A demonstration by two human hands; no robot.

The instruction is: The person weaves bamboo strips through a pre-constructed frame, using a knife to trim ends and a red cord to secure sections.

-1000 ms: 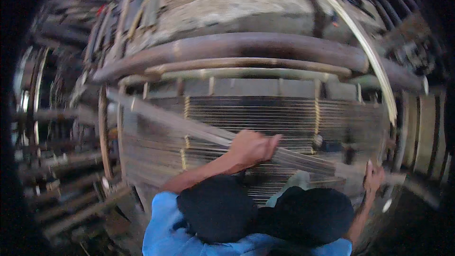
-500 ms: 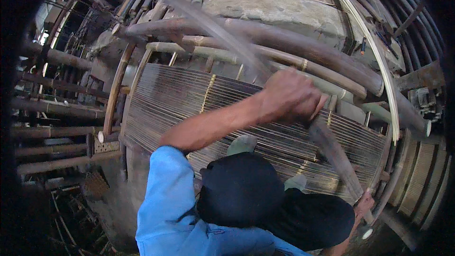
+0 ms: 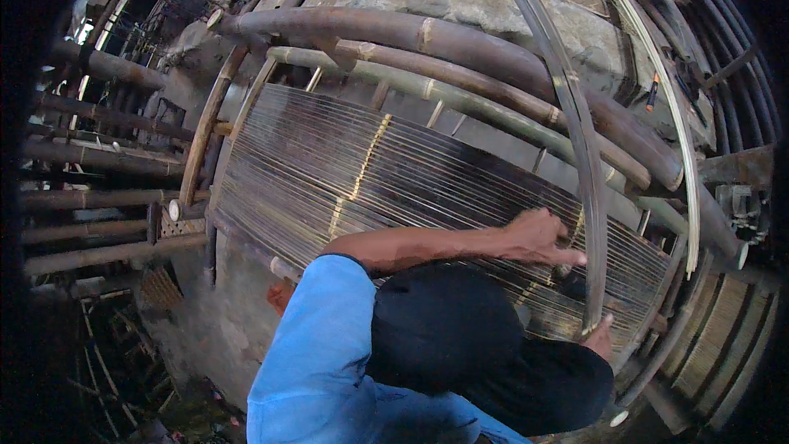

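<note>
Long, thin, grey-brown bamboo strip (image 3: 575, 140) held upright across the view, arcing from the top edge down to the lower right, lower end pinched or braced against the right hand (image 3: 600, 337), only partly visible behind the dark knees; cannot tell how far closed that hand is. Left hand (image 3: 538, 237) stretched over the wide mat of fine parallel bamboo slivers (image 3: 370, 173), fingers curled loosely and pressing at the strip where it crosses the mat, apparently not wrapped fully around it. Mat stretched on a frame of thick brown bamboo poles (image 3: 460, 49), bound by pale yellow cross-lashings (image 3: 362, 168). Likely trouble: a strip bent this hard and held by so little could spring loose and whip back toward the face or arm if either hand slackens. Sharp split edges could well cut a sliding palm. Lower tip slipping off the right hand might stab into the mat and break or spread the slivers, spoiling the even spacing. Pressure from the left hand, if too heavy, could bow the fine slivers out of line near the lashing. Second pale curved strip (image 3: 682, 156) just beside, close enough to snag.
</note>
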